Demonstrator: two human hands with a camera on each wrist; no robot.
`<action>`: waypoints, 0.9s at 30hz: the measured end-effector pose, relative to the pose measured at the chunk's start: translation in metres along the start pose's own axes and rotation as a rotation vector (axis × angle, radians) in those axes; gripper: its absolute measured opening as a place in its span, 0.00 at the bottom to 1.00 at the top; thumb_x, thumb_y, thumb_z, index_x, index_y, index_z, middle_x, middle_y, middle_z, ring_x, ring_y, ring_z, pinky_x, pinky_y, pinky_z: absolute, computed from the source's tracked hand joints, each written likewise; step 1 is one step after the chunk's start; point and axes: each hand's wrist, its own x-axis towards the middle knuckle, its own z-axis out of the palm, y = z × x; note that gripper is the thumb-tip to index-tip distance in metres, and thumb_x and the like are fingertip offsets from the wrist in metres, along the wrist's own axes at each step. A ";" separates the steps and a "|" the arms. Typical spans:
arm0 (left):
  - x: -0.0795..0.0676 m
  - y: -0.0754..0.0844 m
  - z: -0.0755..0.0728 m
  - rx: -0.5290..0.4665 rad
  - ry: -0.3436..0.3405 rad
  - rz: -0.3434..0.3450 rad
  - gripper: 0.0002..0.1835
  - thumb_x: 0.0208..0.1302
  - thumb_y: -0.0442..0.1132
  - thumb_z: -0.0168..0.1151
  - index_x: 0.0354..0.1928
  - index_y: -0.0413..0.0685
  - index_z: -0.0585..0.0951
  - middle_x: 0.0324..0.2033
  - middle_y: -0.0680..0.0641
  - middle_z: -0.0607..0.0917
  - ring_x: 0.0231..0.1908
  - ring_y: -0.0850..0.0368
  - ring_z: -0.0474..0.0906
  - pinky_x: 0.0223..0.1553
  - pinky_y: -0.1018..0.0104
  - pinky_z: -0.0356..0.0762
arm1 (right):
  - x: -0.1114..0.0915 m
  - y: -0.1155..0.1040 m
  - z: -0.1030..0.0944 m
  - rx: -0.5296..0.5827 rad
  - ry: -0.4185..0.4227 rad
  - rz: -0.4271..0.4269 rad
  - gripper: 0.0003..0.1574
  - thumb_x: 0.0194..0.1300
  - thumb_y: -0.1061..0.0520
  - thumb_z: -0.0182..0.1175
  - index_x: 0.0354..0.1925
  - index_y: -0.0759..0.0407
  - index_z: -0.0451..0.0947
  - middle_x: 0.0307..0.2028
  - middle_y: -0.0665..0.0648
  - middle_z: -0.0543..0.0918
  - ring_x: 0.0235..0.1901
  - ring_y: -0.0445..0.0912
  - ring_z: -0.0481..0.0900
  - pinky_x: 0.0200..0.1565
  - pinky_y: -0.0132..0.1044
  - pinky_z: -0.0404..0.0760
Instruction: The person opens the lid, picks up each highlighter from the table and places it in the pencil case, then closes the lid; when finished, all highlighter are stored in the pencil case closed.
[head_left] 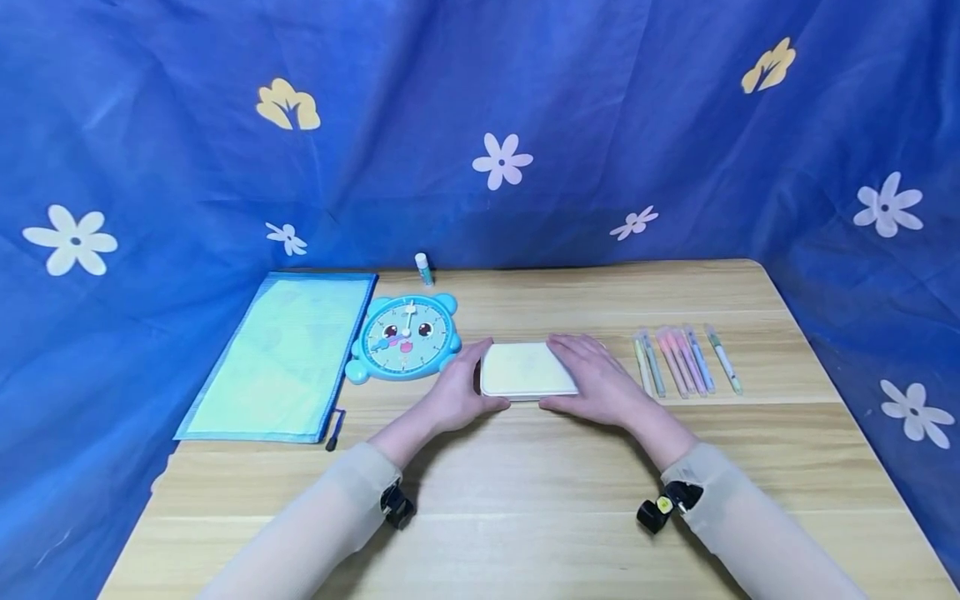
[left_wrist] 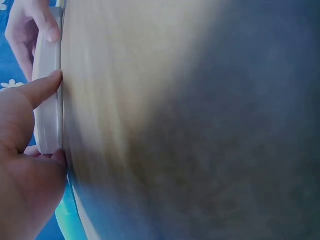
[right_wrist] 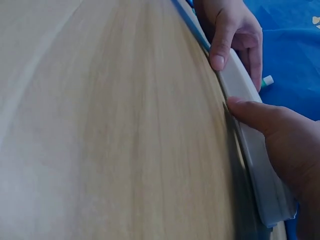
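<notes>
A flat white rectangular case (head_left: 527,370) with rounded corners lies at the middle of the wooden table. My left hand (head_left: 459,390) grips its left end, thumb on the front side and fingers round the end and back. At the other end my right hand (head_left: 596,379) holds it the same way, its fingers reaching over the back corner. The left wrist view shows both thumbs against the pale front side of the case (left_wrist: 48,112). In the right wrist view the case's lower edge (right_wrist: 252,165) runs close along the tabletop.
A blue bear-faced toy clock (head_left: 405,337) lies left of the case, beside a mesh zip pouch (head_left: 277,358) with a dark pull cord. Behind the clock stands a glue stick (head_left: 424,268). Several coloured pens (head_left: 684,360) lie to the right. A blue flowered cloth (head_left: 570,100) hangs behind.
</notes>
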 end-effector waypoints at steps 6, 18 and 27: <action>-0.002 -0.001 -0.001 0.013 0.002 -0.006 0.58 0.54 0.47 0.86 0.81 0.36 0.61 0.74 0.36 0.71 0.74 0.43 0.66 0.76 0.52 0.62 | 0.003 0.004 0.000 0.023 0.040 -0.023 0.64 0.56 0.28 0.77 0.75 0.65 0.70 0.72 0.62 0.74 0.71 0.60 0.70 0.73 0.58 0.66; -0.003 0.006 -0.005 0.046 -0.010 -0.051 0.58 0.54 0.49 0.86 0.81 0.38 0.62 0.76 0.36 0.69 0.75 0.40 0.64 0.75 0.49 0.63 | 0.009 0.011 -0.003 0.036 -0.001 -0.061 0.61 0.57 0.27 0.75 0.73 0.65 0.73 0.68 0.60 0.76 0.68 0.56 0.72 0.71 0.52 0.71; -0.001 0.004 -0.003 0.055 -0.024 -0.064 0.58 0.55 0.51 0.85 0.81 0.39 0.62 0.76 0.38 0.69 0.75 0.42 0.63 0.76 0.51 0.62 | 0.012 0.014 -0.005 0.045 -0.044 -0.070 0.61 0.58 0.27 0.75 0.72 0.67 0.73 0.67 0.61 0.75 0.68 0.55 0.72 0.71 0.51 0.72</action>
